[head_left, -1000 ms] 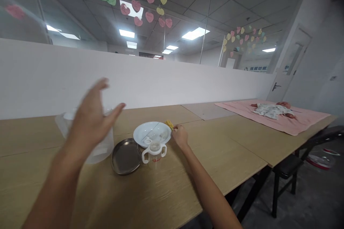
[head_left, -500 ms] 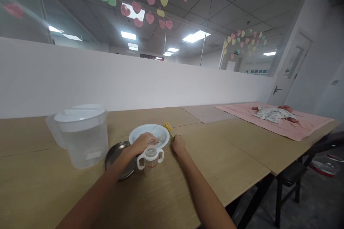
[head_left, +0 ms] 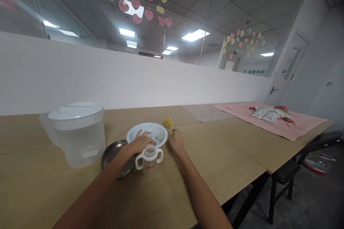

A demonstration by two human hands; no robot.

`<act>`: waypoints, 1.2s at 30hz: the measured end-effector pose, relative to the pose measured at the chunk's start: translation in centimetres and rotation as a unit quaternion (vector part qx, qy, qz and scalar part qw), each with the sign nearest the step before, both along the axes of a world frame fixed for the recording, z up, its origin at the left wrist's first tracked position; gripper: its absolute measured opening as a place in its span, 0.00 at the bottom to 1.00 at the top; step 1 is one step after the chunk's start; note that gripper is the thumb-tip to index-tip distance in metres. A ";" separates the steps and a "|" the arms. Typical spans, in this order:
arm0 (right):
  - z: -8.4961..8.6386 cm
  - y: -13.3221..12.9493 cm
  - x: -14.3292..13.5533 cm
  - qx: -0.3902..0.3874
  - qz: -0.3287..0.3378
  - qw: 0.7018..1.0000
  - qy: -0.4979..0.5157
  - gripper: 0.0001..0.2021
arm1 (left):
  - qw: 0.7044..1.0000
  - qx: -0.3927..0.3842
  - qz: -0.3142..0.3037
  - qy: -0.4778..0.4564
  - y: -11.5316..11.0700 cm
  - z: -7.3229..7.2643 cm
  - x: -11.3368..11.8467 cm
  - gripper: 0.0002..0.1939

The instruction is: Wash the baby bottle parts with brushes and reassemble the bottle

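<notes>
From where I'm standing: right hand (head_left: pixel 177 139) is pinching the green stem of a yellow-headed tool (head_left: pixel 169 121), just right of the white bowl (head_left: pixel 131 129). Tool's long axis is running up and away from the fingers, head leaning slightly left, sitting just beyond the bowl's right rim. Can't tell if the head is touching the table (head_left: pixel 228 161).

Left hand (head_left: pixel 141 142) is lying over the bowl's near left part, fingers partly spread; can't tell whether they're gripping anything, fingertips partly hidden. Clear pieces (head_left: pixel 160 136) are sitting in the bowl's right half, so between the two hands, nearer the left fingertips. Tool head is clearly nearer the right hand.

Two-handled bottle (head_left: pixel 149 162) is standing open at the bowl's near side, just in front of the left hand. Left forearm is crossing above the steel tray (head_left: pixel 109 152); lidded pitcher (head_left: pixel 77 139) is standing farther left.
</notes>
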State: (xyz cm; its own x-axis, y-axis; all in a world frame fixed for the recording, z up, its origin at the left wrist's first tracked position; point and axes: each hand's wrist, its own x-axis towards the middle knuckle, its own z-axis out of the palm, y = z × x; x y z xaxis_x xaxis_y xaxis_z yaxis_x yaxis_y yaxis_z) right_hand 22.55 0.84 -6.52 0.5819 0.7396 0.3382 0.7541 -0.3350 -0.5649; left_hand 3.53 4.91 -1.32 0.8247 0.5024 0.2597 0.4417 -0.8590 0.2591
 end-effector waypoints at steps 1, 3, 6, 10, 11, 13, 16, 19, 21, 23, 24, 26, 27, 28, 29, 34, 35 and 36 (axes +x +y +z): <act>0.0 -0.1 0.0 0.005 -0.003 1.000 0.003 0.19 | 1.000 -0.007 -0.006 0.014 0.0 0.0 0.1 0.08; 0.1 -0.2 -0.1 0.015 -0.007 1.000 0.009 0.20 | 1.000 -0.006 0.001 0.024 0.0 0.2 0.2 0.11; 0.2 -0.5 -0.4 0.032 -0.003 0.999 0.018 0.20 | 0.999 0.032 0.043 -0.003 0.0 0.5 0.4 0.10; 0.6 -0.9 -0.9 0.053 0.011 0.998 0.030 0.19 | 0.991 0.085 0.084 -0.053 -0.1 1.2 0.3 0.05; 0.8 -1.0 -1.1 0.058 0.010 0.998 0.034 0.19 | 0.989 0.088 0.093 -0.070 -0.1 1.3 0.2 0.05; 1.3 -1.3 -1.3 0.083 -0.001 0.995 0.050 0.19 | 0.984 0.076 0.106 -0.122 -0.1 1.7 0.0 0.03; 2.0 -2.0 -1.9 0.172 -0.020 0.982 0.071 0.19 | 0.966 -0.001 0.105 -0.236 0.1 2.1 0.0 0.07; 2.4 -2.6 -2.8 0.253 0.000 0.966 0.060 0.20 | 0.925 -0.117 0.077 -0.352 0.1 2.6 0.3 0.13; 2.5 -3.0 -3.7 0.275 0.025 0.960 0.041 0.22 | 0.888 -0.192 0.057 -0.414 -0.2 3.1 0.6 0.14; 2.4 -3.1 -4.5 0.281 0.055 0.958 0.016 0.23 | 0.849 -0.259 0.051 -0.458 -0.7 3.7 0.6 0.14; 2.4 -3.2 -4.9 0.280 0.067 0.958 0.004 0.23 | 0.831 -0.287 0.051 -0.474 -1.1 4.1 0.6 0.14; 2.2 -3.2 -5.4 0.267 0.084 0.960 -0.013 0.24 | 0.809 -0.322 0.057 -0.489 -1.8 4.8 0.3 0.13; 2.1 -3.2 -5.5 0.258 0.089 0.962 -0.018 0.25 | 0.805 -0.326 0.061 -0.493 -2.2 5.2 0.2 0.12; 2.1 -3.2 -5.4 0.249 0.094 0.964 -0.023 0.25 | 0.805 -0.322 0.063 -0.494 -2.5 5.5 0.0 0.12; 2.0 -3.2 -5.3 0.241 0.100 0.965 -0.029 0.25 | 0.809 -0.313 0.065 -0.494 -2.7 5.8 -0.2 0.12; 2.0 -3.3 -4.1 0.218 0.131 0.962 -0.096 0.25 | 0.806 -0.324 0.070 -0.490 -3.0 6.5 -1.1 0.13; 2.0 -3.4 -3.9 0.214 0.133 0.961 -0.109 0.25 | 0.798 -0.347 0.064 -0.489 -3.0 6.6 -1.1 0.13; 2.1 -3.4 -3.7 0.212 0.135 0.960 -0.121 0.25 | 0.788 -0.372 0.053 -0.488 -3.1 6.6 -1.2 0.13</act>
